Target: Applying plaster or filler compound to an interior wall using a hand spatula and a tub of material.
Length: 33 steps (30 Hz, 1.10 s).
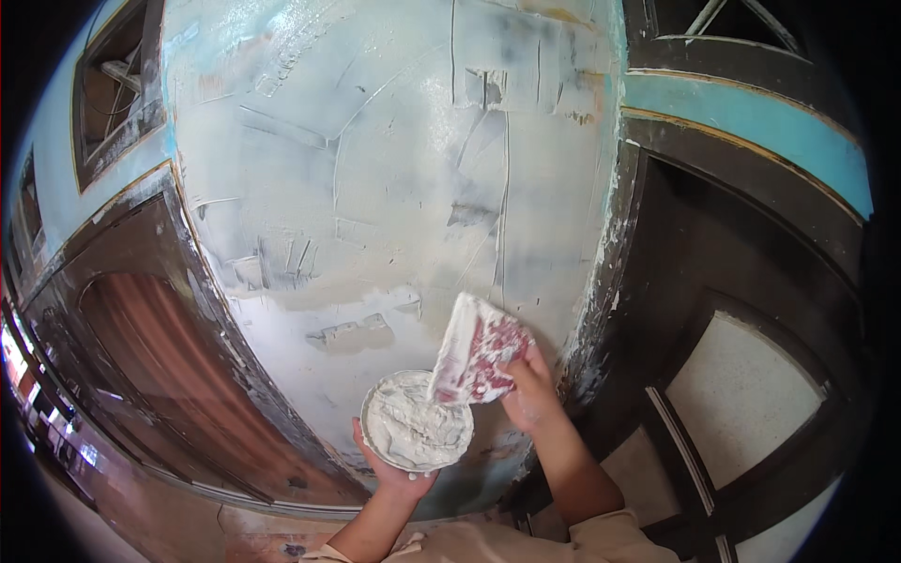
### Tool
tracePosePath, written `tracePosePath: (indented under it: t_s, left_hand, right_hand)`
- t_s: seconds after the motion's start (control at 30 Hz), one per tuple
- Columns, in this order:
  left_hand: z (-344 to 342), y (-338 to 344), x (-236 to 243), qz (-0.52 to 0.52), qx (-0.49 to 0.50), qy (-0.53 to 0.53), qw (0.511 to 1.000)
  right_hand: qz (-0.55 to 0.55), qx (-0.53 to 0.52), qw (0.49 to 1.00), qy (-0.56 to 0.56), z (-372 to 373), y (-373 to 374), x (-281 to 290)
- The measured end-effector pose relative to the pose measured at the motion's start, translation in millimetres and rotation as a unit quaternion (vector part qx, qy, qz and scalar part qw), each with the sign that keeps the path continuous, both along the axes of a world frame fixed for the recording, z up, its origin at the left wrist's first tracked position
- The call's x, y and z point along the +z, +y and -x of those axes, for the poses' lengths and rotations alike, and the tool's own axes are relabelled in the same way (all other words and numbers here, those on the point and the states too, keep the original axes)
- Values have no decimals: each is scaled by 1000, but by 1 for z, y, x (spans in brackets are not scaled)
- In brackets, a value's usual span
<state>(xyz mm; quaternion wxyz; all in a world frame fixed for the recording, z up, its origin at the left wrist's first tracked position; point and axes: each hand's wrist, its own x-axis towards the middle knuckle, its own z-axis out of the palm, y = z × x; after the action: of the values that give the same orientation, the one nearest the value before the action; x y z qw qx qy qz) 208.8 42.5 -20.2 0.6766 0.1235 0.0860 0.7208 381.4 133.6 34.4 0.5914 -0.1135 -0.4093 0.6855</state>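
My left hand is wrapped round the underside of a round bowl. Thick white wall putty fills the bowl, its surface ridged and uneven. In my right hand is a flat, reddish putty spreader, smeared with white along its edge and across its face. The spreader is tilted, its lower corner over the bowl's right rim; whether it touches the putty I cannot tell. Behind both hands stands a wall with whitish, streaked filler, smoother and whiter low on the left.
Left of the wall is a dark wooden door frame with a reddish-brown curtain. On the right is a dark door with a pale panel. Turquoise paint shows above it. The floor lies below.
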Motion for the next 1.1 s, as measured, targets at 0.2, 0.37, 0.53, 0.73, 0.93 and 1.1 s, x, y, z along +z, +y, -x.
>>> tracePosePath:
  t_s: [0.2, 0.37, 0.53, 0.73, 0.93, 1.1]
  left_hand:
    - [11, -9, 9, 9, 1, -3, 1000]
    - [23, -8, 8, 2, -2, 23, 1000]
    - [35, -5, -1, 21, 4, 18, 1000]
    - [46, 1, -11, 35, 9, 25, 999]
    - [48, 5, -15, 25, -31, 0, 999]
    - [42, 2, -14, 43, -42, -7, 998]
  right_hand:
    - [-178, -199, 963, -13, -16, 13, 109]
    - [-482, -512, 682, -199, -22, 21, 261]
    - [-548, -707, 296, -334, -3, 50, 335]
    - [-549, -689, 247, -402, 19, 73, 312]
    - [-542, -644, 266, -469, 23, 59, 267]
    - [-552, -615, 271, -493, 18, 56, 223]
